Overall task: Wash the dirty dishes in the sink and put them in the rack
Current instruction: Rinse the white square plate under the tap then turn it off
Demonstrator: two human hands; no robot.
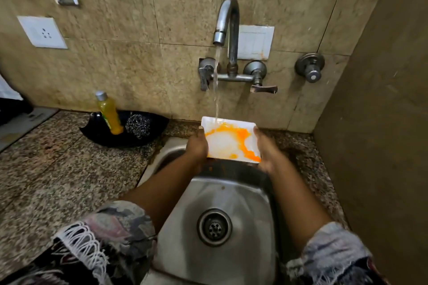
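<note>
Orange-smeared white plate (231, 140) is gripped at its side edges by the closed fingers of left hand (196, 146) and right hand (266, 148), under the tap (228, 21) stream, above the sink (231, 192).

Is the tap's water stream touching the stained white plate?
Touching. The head view shows the water stream falling from the faucet onto the far edge of the white rectangular plate, held by left hand and right hand.
</note>
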